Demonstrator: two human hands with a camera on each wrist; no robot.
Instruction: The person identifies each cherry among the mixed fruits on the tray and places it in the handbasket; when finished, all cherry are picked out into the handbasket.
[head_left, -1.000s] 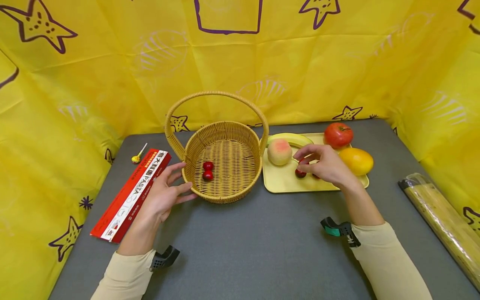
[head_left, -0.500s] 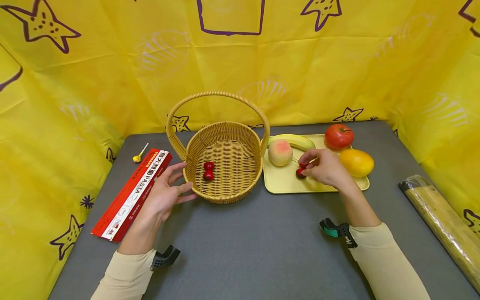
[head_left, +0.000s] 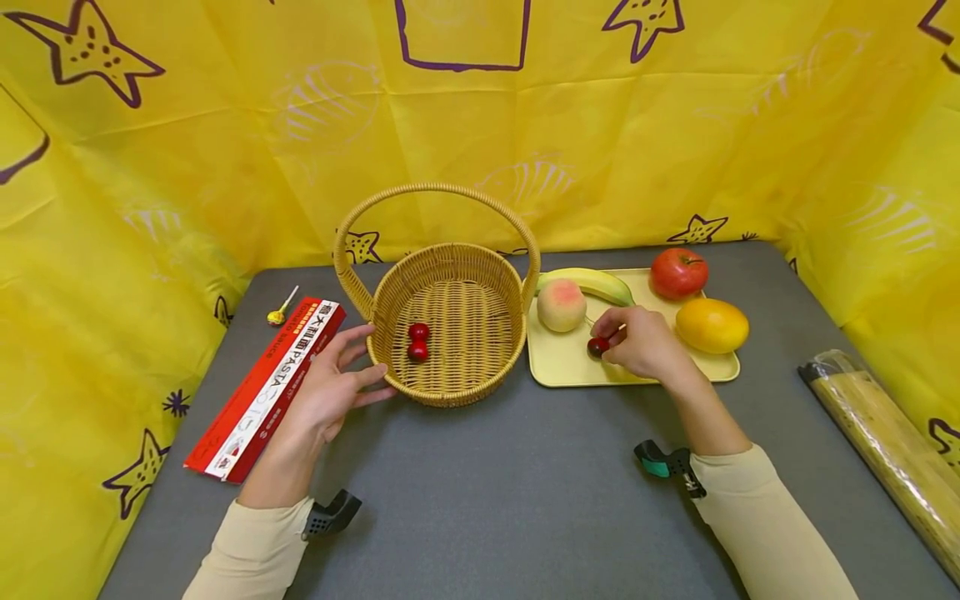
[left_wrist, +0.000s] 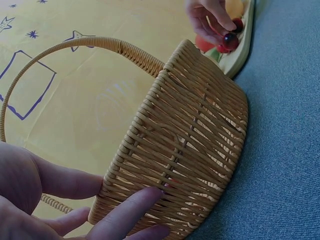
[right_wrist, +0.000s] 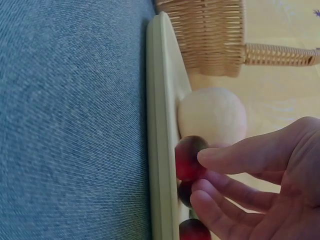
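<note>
A wicker basket (head_left: 450, 392) with a tall handle holds two red cherries (head_left: 417, 342). My left hand (head_left: 330, 387) grips its left rim, thumb and fingers on either side of the wall in the left wrist view. Over the cream tray (head_left: 555, 371), my right hand (head_left: 641, 342) pinches a dark red cherry (head_left: 597, 347) between thumb and fingers. In the right wrist view the thumb lies against that cherry (right_wrist: 190, 159), with another cherry (right_wrist: 194, 230) lower on the tray. A peach (head_left: 561, 306) sits just left of the right hand.
The tray also bears a banana (head_left: 592, 283), a red tomato-like fruit (head_left: 678, 273) and a yellow mango (head_left: 712, 326). A red pasta box (head_left: 262, 392) and a lollipop (head_left: 277, 317) lie left of the basket. A clear-wrapped pack (head_left: 885, 450) lies at the right.
My right hand has moved slightly left and down over the tray, its fingers closing on a cherry. My left hand stays on the basket rim.
</note>
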